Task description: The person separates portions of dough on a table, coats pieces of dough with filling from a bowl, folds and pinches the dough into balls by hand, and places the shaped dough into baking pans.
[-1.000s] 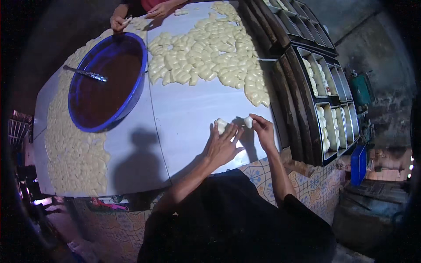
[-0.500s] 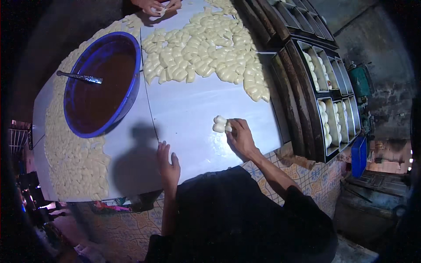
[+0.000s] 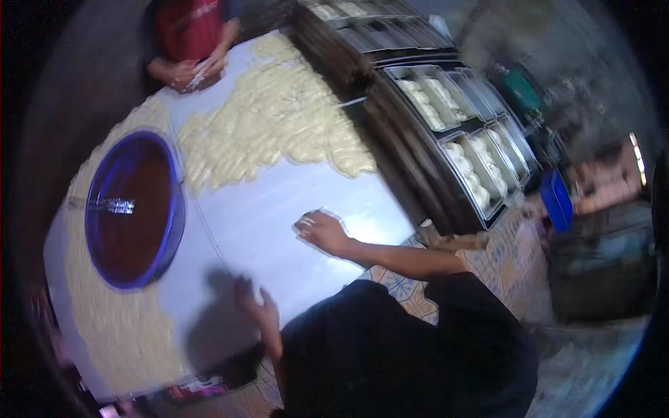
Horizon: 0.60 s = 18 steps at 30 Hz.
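Over the white tabletop (image 3: 258, 233), my right hand (image 3: 326, 233) curls round dough pieces, mostly covered by the fingers; white bits show at the fingertips. My left hand (image 3: 259, 306) hovers by the table's near edge with its fingers apart and nothing in it; motion blurs it. Beyond my right hand spreads a layer of pale dough pieces (image 3: 279, 118). To the left stands a blue basin (image 3: 180, 223) of brown liquid (image 3: 139, 237), with a metal utensil (image 3: 115, 205) sticking out of it.
More dough pieces (image 3: 125, 334) cover the table's left side. Along the right stand stacked dark metal baking pans (image 3: 446, 150), several compartments holding white dough balls (image 3: 470, 174). Across the table a person in a red shirt (image 3: 188, 31) handles something white. A blue crate (image 3: 556, 200) lies farther right.
My view has swung, bringing more of the person across the table into sight. The fingers of my right hand have closed over the dough pieces that stuck out before.
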Available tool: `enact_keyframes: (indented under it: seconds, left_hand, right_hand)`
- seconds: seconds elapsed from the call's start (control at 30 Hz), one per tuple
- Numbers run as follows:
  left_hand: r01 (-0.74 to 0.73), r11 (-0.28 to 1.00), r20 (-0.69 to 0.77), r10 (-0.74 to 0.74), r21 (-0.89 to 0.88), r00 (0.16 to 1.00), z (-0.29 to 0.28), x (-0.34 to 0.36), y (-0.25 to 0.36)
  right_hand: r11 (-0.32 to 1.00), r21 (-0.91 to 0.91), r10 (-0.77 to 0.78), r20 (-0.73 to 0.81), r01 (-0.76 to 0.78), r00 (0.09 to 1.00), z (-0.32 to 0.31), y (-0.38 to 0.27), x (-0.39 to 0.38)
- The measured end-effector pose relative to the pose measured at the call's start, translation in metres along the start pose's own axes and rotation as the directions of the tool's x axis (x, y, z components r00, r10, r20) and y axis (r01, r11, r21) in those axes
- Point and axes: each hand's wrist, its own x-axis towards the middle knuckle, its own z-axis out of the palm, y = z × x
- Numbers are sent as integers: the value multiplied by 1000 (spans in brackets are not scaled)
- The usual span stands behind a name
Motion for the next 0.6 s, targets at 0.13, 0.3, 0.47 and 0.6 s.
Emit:
enact_keyframes:
  seconds: [0.13,0.3,0.47,0.6]
  left_hand:
    - [-94,995,-43,95,27,995,19,-2,-26]
    - [-144,932,-153,97,-334,983,40,6,17]
    - [-247,965,-141,257,87,956,13,5,2]
    - [-310,898,-113,359,311,927,17,3,-31]
  right_hand:
    - [710,586,305,243,-390,921,7,-8,-14]
    - [151,921,324,297,-359,898,-136,-15,-68]
    - [661,648,557,-84,-380,826,-367,9,-81]
    - [770,113,600,-463,-628,653,-459,121,-148]
